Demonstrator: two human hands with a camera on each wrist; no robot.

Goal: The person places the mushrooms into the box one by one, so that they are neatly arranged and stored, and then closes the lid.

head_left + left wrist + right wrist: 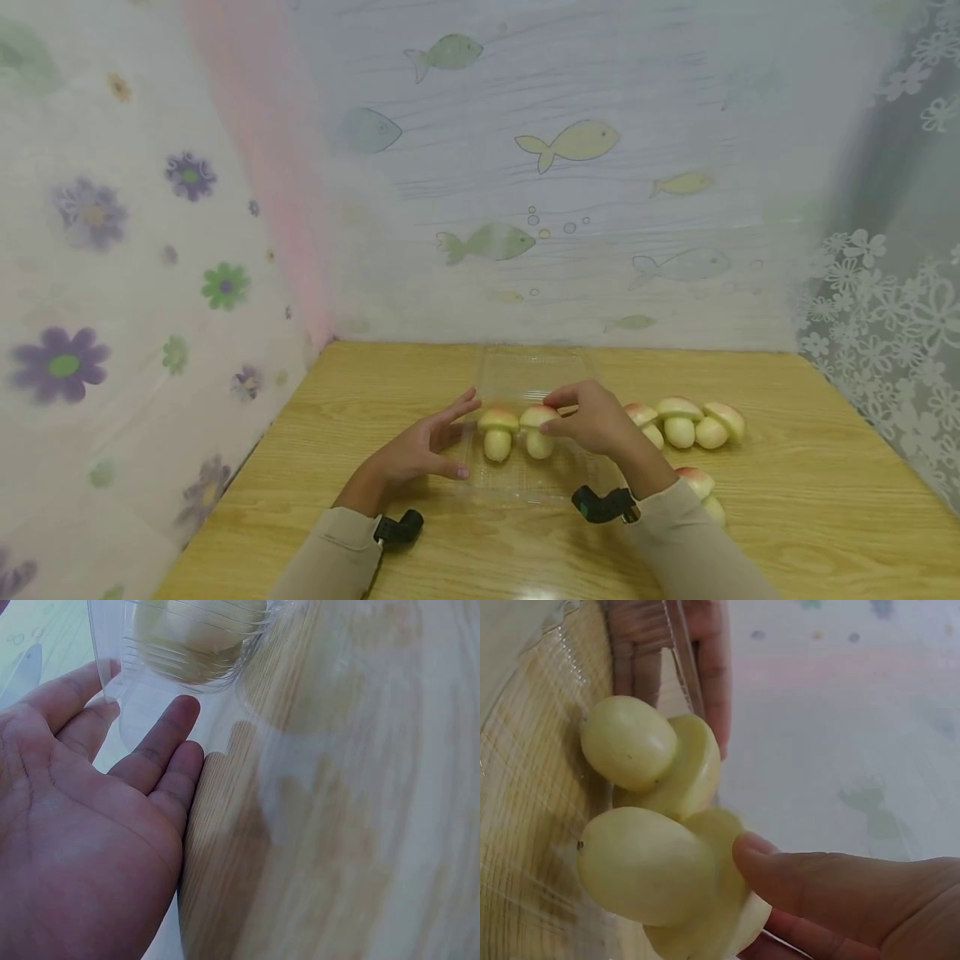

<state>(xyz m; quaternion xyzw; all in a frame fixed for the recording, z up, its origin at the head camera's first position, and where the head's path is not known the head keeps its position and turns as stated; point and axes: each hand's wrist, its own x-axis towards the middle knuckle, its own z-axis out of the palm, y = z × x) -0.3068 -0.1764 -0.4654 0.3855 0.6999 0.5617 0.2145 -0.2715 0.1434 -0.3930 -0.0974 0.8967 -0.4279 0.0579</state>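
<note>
A clear plastic box lies on the table, its lid folded back toward the wall. Inside are two toy mushrooms with pale stems and yellow-red caps, side by side. The right hand pinches the cap of the right mushroom between thumb and fingers. Close beside it in the box is the left mushroom, clear of both hands. At the box's left side is the left hand, palm turned inward and fingers loosely extended. Its fingertips lie right at the plastic wall in the left wrist view.
To the right of the box, several more mushrooms lie on the wooden table: three in a row near a middle one, and another nearer, partly behind the right sleeve. A fish-patterned wall stands at the table's back edge.
</note>
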